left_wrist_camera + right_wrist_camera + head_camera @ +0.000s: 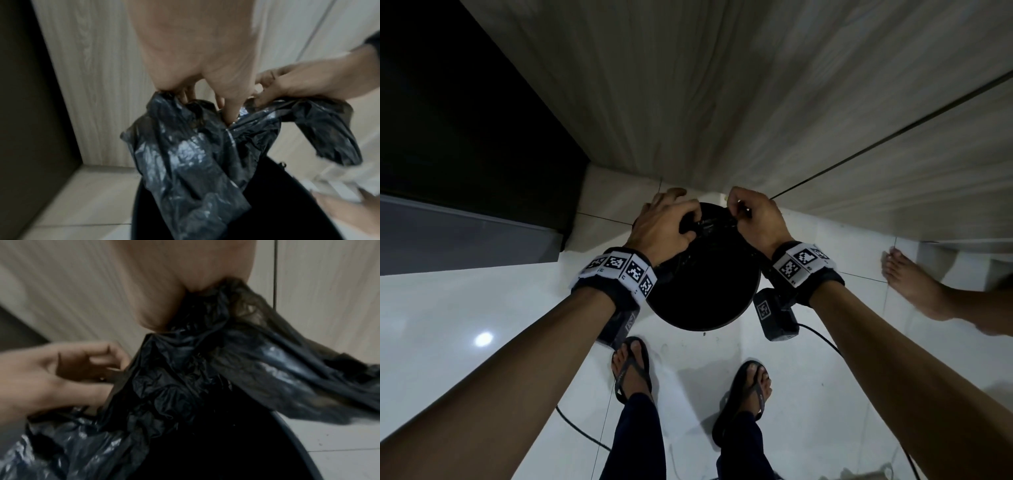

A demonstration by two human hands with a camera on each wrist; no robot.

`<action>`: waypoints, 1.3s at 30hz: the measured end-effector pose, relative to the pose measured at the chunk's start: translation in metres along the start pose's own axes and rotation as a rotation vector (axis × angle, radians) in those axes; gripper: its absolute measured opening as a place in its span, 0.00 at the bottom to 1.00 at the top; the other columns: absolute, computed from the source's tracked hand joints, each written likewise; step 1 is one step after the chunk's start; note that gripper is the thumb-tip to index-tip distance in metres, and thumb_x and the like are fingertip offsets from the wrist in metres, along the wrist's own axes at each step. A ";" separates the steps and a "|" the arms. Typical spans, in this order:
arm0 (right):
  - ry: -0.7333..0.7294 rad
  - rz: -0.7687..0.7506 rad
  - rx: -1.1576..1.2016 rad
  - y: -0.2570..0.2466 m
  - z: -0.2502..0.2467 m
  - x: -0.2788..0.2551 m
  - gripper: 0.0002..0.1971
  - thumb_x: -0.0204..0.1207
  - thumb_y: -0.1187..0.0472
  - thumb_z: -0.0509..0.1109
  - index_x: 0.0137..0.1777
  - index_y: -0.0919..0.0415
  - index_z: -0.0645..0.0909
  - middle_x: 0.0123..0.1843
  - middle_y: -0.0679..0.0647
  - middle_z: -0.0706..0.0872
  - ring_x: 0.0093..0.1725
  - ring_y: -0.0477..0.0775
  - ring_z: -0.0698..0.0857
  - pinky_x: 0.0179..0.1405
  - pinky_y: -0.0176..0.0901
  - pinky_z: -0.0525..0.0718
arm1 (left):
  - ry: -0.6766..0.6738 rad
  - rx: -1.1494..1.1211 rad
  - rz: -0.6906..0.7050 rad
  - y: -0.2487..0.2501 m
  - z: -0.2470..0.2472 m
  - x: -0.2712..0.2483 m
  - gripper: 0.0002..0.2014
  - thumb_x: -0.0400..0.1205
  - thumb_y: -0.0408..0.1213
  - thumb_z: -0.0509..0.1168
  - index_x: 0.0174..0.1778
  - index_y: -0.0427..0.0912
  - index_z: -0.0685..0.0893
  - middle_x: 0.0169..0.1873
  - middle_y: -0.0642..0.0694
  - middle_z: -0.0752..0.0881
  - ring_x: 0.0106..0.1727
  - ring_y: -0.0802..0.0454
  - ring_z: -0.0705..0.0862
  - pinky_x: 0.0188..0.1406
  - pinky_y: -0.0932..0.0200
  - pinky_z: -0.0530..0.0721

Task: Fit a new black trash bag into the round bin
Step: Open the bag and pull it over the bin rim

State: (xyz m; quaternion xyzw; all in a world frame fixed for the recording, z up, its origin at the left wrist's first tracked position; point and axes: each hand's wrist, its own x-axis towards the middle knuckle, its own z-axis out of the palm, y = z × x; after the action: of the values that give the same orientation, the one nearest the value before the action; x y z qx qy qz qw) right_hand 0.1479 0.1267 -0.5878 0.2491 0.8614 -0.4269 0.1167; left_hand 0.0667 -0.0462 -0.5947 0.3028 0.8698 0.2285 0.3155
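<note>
Item: black trash bag (185,154), thin crinkled plastic film, glossy in patches, bunched and not yet spread
Location: held above the far part of the round bin (705,291), its lower folds hanging down into the bin's dark mouth; nothing is over the rim yet
Bin: black, round, standing on the white tiled floor (465,308) near a pale wood-grain cabinet (722,85)
Left hand (664,222): fingers curled, pinching a gathered fold of the bag's top edge on the left
Right hand (753,216): fingers curled, gripping a twisted handle-like strip of the bag on the right, a loose tail trailing past it
Handling, judged: very light, limp, no stiffness of its own; film looks slick and its layers likely cling together; could tear if stretched hard over the rim
Where to take hold, judged: at the mouth edge, one layer in each hand, well apart, so the opening can be pulled wide
Stage, judged: opening the mouth; lining and folding over the rim not yet done
</note>
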 end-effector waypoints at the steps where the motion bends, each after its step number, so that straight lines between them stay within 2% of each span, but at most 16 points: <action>1: -0.005 -0.013 0.014 0.000 0.000 0.002 0.16 0.64 0.77 0.55 0.32 0.53 0.75 0.30 0.51 0.81 0.34 0.58 0.82 0.39 0.51 0.82 | -0.005 -0.005 -0.008 0.001 0.000 0.002 0.10 0.74 0.35 0.70 0.49 0.49 0.80 0.68 0.44 0.78 0.71 0.43 0.74 0.74 0.45 0.62; 2: -0.012 -0.019 0.020 -0.001 -0.001 0.003 0.19 0.63 0.77 0.55 0.28 0.52 0.76 0.30 0.50 0.82 0.36 0.58 0.84 0.43 0.53 0.84 | 0.001 -0.015 -0.009 0.002 0.000 0.003 0.10 0.73 0.32 0.68 0.47 0.47 0.78 0.59 0.44 0.83 0.65 0.42 0.78 0.76 0.44 0.61; 4: -0.030 0.020 0.019 -0.003 -0.002 0.005 0.23 0.64 0.78 0.55 0.29 0.51 0.83 0.34 0.48 0.86 0.42 0.55 0.86 0.51 0.52 0.86 | 0.060 -0.062 0.003 0.005 0.001 0.003 0.13 0.72 0.26 0.63 0.43 0.47 0.70 0.35 0.47 0.83 0.42 0.45 0.81 0.73 0.45 0.67; 6: -0.047 0.065 -0.031 -0.006 -0.006 0.007 0.24 0.68 0.78 0.57 0.47 0.55 0.90 0.46 0.51 0.88 0.51 0.53 0.86 0.55 0.43 0.83 | 0.128 -0.065 0.025 0.007 0.000 0.003 0.15 0.69 0.22 0.59 0.39 0.48 0.68 0.28 0.49 0.79 0.34 0.44 0.79 0.59 0.50 0.73; 8: -0.066 0.056 -0.140 -0.008 -0.008 0.007 0.25 0.72 0.75 0.58 0.61 0.55 0.87 0.57 0.56 0.88 0.58 0.56 0.85 0.54 0.39 0.77 | 0.147 0.026 0.041 0.007 0.000 0.003 0.14 0.69 0.22 0.59 0.38 0.48 0.78 0.32 0.51 0.82 0.38 0.44 0.82 0.55 0.51 0.70; 11: -0.091 0.006 -0.204 -0.009 -0.004 0.006 0.24 0.77 0.68 0.58 0.68 0.50 0.82 0.62 0.55 0.89 0.62 0.59 0.85 0.58 0.43 0.81 | 0.157 0.150 0.031 0.004 0.000 0.008 0.18 0.76 0.29 0.59 0.54 0.53 0.87 0.47 0.49 0.87 0.47 0.44 0.83 0.55 0.52 0.63; 15: -0.071 -0.046 -0.412 -0.002 0.009 0.005 0.25 0.81 0.55 0.63 0.78 0.44 0.70 0.58 0.60 0.89 0.59 0.65 0.85 0.56 0.51 0.82 | 0.104 0.340 -0.017 0.001 0.002 0.013 0.18 0.78 0.40 0.64 0.64 0.47 0.82 0.54 0.43 0.85 0.52 0.42 0.84 0.68 0.43 0.61; 19: -0.078 -0.044 -0.508 0.012 0.017 0.014 0.34 0.77 0.51 0.68 0.82 0.45 0.62 0.49 0.62 0.88 0.52 0.68 0.86 0.45 0.50 0.78 | 0.030 0.552 -0.087 -0.011 0.008 0.023 0.29 0.72 0.50 0.71 0.67 0.40 0.78 0.62 0.37 0.81 0.59 0.39 0.81 0.71 0.36 0.62; 21: -0.084 -0.030 -0.548 0.023 0.020 0.022 0.37 0.77 0.50 0.68 0.84 0.47 0.56 0.48 0.63 0.87 0.50 0.68 0.86 0.41 0.48 0.73 | 0.011 0.574 -0.120 -0.022 0.014 0.029 0.40 0.69 0.54 0.73 0.75 0.40 0.71 0.69 0.35 0.75 0.65 0.37 0.77 0.73 0.31 0.61; 23: -0.110 0.031 -0.571 0.036 0.024 0.028 0.40 0.77 0.49 0.68 0.85 0.48 0.52 0.56 0.64 0.84 0.56 0.68 0.84 0.45 0.51 0.74 | -0.036 0.559 -0.172 -0.035 0.017 0.033 0.52 0.67 0.59 0.74 0.83 0.44 0.58 0.75 0.35 0.68 0.72 0.35 0.70 0.74 0.30 0.60; 26: -0.171 0.139 -0.597 0.056 0.034 0.027 0.43 0.76 0.47 0.70 0.86 0.45 0.49 0.72 0.67 0.72 0.72 0.71 0.72 0.66 0.63 0.72 | -0.115 0.483 -0.210 -0.054 0.028 0.032 0.55 0.67 0.62 0.73 0.85 0.49 0.50 0.82 0.36 0.56 0.78 0.35 0.62 0.76 0.30 0.56; 29: -0.152 0.187 -0.613 0.073 0.042 0.022 0.43 0.73 0.37 0.70 0.84 0.39 0.52 0.73 0.65 0.71 0.74 0.70 0.68 0.70 0.67 0.67 | -0.180 0.316 -0.268 -0.073 0.037 0.022 0.50 0.73 0.64 0.67 0.85 0.53 0.47 0.85 0.40 0.49 0.82 0.36 0.57 0.77 0.30 0.52; 32: -0.191 0.218 -0.609 0.073 0.035 0.024 0.42 0.66 0.27 0.69 0.80 0.32 0.60 0.72 0.62 0.71 0.74 0.69 0.65 0.71 0.70 0.66 | -0.222 0.255 -0.355 -0.085 0.036 0.014 0.46 0.74 0.65 0.66 0.84 0.52 0.53 0.84 0.40 0.55 0.83 0.38 0.55 0.79 0.26 0.46; 34: -0.186 0.229 -0.568 0.064 0.025 0.027 0.40 0.63 0.26 0.70 0.76 0.31 0.67 0.73 0.58 0.69 0.76 0.65 0.62 0.74 0.69 0.63 | -0.160 0.250 -0.311 -0.082 0.031 0.013 0.48 0.72 0.63 0.69 0.84 0.51 0.54 0.83 0.39 0.58 0.84 0.41 0.54 0.80 0.27 0.41; 37: 0.042 0.193 -0.448 0.040 0.014 0.032 0.28 0.67 0.36 0.73 0.68 0.40 0.79 0.71 0.53 0.70 0.77 0.59 0.63 0.73 0.59 0.64 | 0.019 0.199 -0.132 -0.059 0.019 0.017 0.47 0.71 0.54 0.72 0.84 0.49 0.57 0.81 0.40 0.64 0.82 0.42 0.59 0.83 0.35 0.44; 39: 0.236 0.104 -0.371 0.024 0.015 0.034 0.19 0.71 0.52 0.73 0.63 0.51 0.83 0.66 0.57 0.74 0.72 0.62 0.70 0.68 0.55 0.71 | 0.117 0.095 -0.028 -0.041 0.013 0.024 0.39 0.74 0.45 0.70 0.82 0.47 0.63 0.77 0.42 0.69 0.78 0.42 0.66 0.80 0.43 0.62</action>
State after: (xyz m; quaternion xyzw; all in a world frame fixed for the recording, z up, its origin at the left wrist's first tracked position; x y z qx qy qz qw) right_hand 0.1316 0.1388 -0.6275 0.3159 0.9188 -0.2225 0.0807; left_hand 0.0452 -0.0564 -0.6380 0.2915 0.9007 0.1999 0.2525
